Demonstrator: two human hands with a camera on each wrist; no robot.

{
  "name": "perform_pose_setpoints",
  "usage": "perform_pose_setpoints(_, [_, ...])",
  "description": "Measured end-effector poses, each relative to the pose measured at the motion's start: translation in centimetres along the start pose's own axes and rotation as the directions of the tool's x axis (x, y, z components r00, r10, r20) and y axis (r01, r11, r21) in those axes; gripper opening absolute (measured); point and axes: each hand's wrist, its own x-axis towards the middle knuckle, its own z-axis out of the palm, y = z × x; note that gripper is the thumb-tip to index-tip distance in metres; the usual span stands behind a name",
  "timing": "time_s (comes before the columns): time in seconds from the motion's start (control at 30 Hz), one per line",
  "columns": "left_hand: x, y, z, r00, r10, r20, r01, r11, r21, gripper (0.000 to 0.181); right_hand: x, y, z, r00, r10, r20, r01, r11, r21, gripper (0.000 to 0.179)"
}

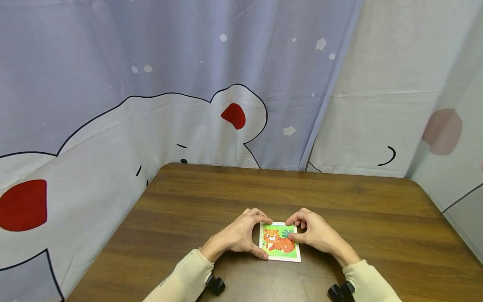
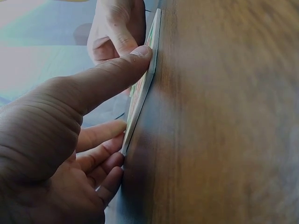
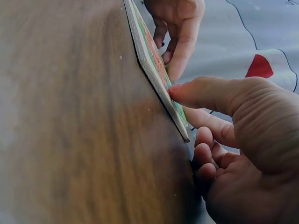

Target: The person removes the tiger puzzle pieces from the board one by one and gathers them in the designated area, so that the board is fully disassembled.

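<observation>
A small square tiger jigsaw puzzle (image 1: 279, 242) with a white border lies flat on the table, its picture an orange tiger on green. My left hand (image 1: 241, 233) spans its left side, thumb at the near corner and index finger at the far corner. In the left wrist view, that thumb (image 2: 135, 58) rests over the puzzle's edge. On the other side, my right hand (image 1: 315, 230) holds the far right part, its thumb (image 3: 187, 93) touching the picture by the right edge and its index finger at the far border. The right fingertips hide part of that corner.
The brown wooden table (image 1: 181, 197) has rounded far corners. Behind it and along both sides hang printed curtains (image 1: 181, 121). Black wrist straps (image 1: 216, 285) sit below both hands, by the cream sleeves (image 1: 185, 277).
</observation>
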Motion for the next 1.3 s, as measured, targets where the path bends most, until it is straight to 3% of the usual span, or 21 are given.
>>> perform_pose_setpoints(0.53, [-0.2, 0.1, -0.1, 1.0, -0.011, 0.005, 0.011, 1.0, -0.016, 0.095, -0.2, 0.2, 0.5, 1.0, -0.004, -0.026, 0.005, 1.0, 0.029, 0.031])
perform_pose_setpoints(0.73, [-0.3, -0.1, 0.0, 1.0, 0.018, -0.002, -0.018, 1.0, -0.015, 0.093, -0.4, 0.3, 0.5, 1.0, -0.011, -0.025, 0.012, 0.999, 0.036, 0.032])
perform_pose_setpoints(1.3, [-0.1, 0.3, 0.0, 1.0, -0.008, -0.002, 0.008, 1.0, -0.005, 0.095, -0.7, 1.3, -0.4, 0.999, -0.033, 0.016, 0.029, 0.985, 0.171, 0.033])
